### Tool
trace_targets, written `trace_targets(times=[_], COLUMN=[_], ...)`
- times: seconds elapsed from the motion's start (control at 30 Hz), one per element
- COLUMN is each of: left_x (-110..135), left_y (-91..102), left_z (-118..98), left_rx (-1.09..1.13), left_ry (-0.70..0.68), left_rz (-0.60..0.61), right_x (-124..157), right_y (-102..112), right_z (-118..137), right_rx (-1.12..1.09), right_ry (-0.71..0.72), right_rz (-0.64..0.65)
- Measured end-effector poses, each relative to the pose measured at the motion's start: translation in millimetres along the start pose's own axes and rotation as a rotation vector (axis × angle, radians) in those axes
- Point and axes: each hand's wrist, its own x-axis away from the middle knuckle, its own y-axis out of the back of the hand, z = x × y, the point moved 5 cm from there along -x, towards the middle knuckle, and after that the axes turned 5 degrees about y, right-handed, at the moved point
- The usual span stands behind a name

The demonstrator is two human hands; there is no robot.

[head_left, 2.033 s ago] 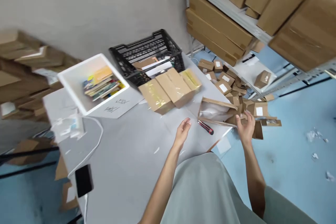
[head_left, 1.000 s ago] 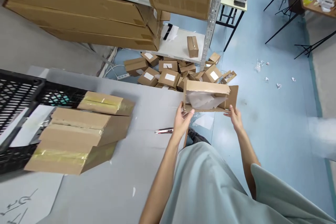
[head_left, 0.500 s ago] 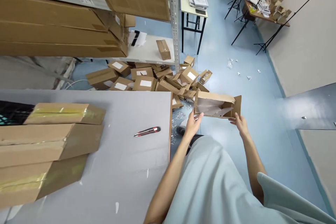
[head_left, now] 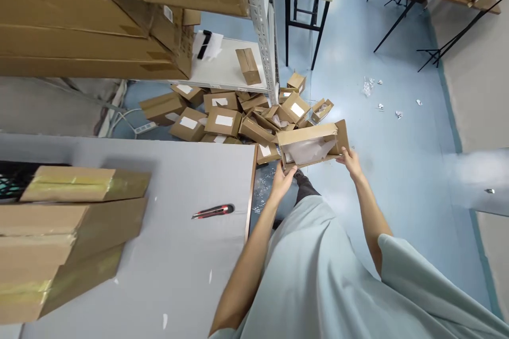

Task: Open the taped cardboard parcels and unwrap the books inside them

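An opened cardboard box [head_left: 330, 130] is held out over the floor beyond the table's right edge, tilted so its inside faces me. Whitish wrapping [head_left: 310, 152] shows within it. My left hand [head_left: 283, 182] grips its lower left corner, and my right hand [head_left: 350, 163] grips the lower right end. Just past the box lies a heap of discarded cardboard boxes [head_left: 223, 121], several with white labels. A red and black utility knife [head_left: 213, 211] rests on the grey table [head_left: 178, 265] to the left of my left hand.
Taped cardboard boxes [head_left: 79, 222] are stacked at the table's left. A metal shelf [head_left: 222, 69] with large cartons stands behind the heap. Clear plastic [head_left: 263, 188] lies on the floor beside the table. Crumpled scraps [head_left: 368, 86] dot the blue floor near two far tables.
Both hands have carried the box a little left and forward, toward the heap, and it has tilted. My view has shifted as I moved. The knife still lies on the table.
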Motion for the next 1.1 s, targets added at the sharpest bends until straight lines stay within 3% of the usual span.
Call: trace_targets(times=[0.2,0.3,0.4,0.5,0.63,0.77,0.93,1.1], left_x=[-142.6,-197.6,-230.0,-234.9,-199.8,-131.6,-28.7,62.5], left_y=[-6.8,-8.8,-11.3,-9.7,9.5,42.4,71.7,84.1], left_z=[-33.6,-48.0,-55.2,-57.0,-51.6,-28.1,21.4,54.0], left_rx=[-0.114,-0.143,-0.135,-0.103,-0.04,0.083,0.293,0.482], left_ry=[0.138,0.197,0.235,0.248,0.24,0.219,0.3,0.328], left_rz=[-0.06,-0.076,-0.105,-0.149,-0.225,-0.342,-0.581,-0.808], right_x=[-142.9,-204.9,-256.0,-287.0,-292.2,-269.3,-220.6,-146.2], right_y=[-60.0,-87.6,-114.8,-140.9,-168.5,-186.8,-217.4,-269.4], right_z=[5.2,9.2,17.6,23.9,27.3,25.5,13.9,4.9], right_rx=[-0.08,-0.086,-0.1,-0.113,-0.088,-0.038,0.056,0.162], right_ry=[-0.121,-0.223,-0.269,-0.322,-0.369,-0.37,-0.354,-0.351], right_rz=[0.076,0.109,0.174,0.25,0.361,0.469,0.659,0.894])
